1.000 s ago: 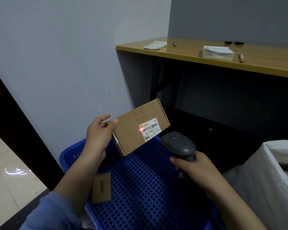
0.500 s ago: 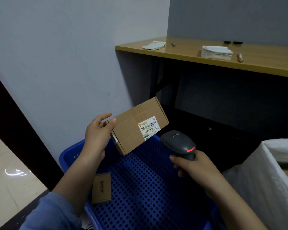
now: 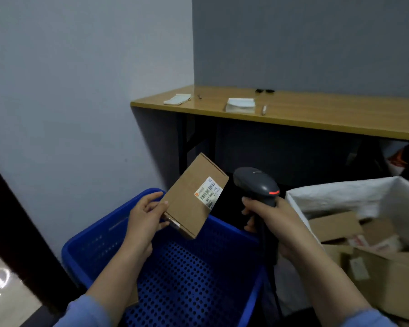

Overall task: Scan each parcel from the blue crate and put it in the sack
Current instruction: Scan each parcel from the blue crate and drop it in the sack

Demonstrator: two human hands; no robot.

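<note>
Left hand [image 3: 144, 221] round parcel [image 3: 189, 204]; right hand [image 3: 278, 224], scanner [image 3: 254, 182]

The crate [image 3: 99, 240] is bright blue, its floor and walls dotted with rows of round holes. The parcel [image 3: 187, 210] is plain brown card; its label [image 3: 208, 192] is white with black bars and an orange square. The scanner [image 3: 254, 181] is dark grey with a glowing red strip. The sack [image 3: 340, 194] is white, the boxes [image 3: 335, 226] in it brown. The table [image 3: 328, 114] is yellow-brown, the wall [image 3: 69, 90] pale grey-blue, the sleeves [image 3: 85, 312] light blue.
</note>
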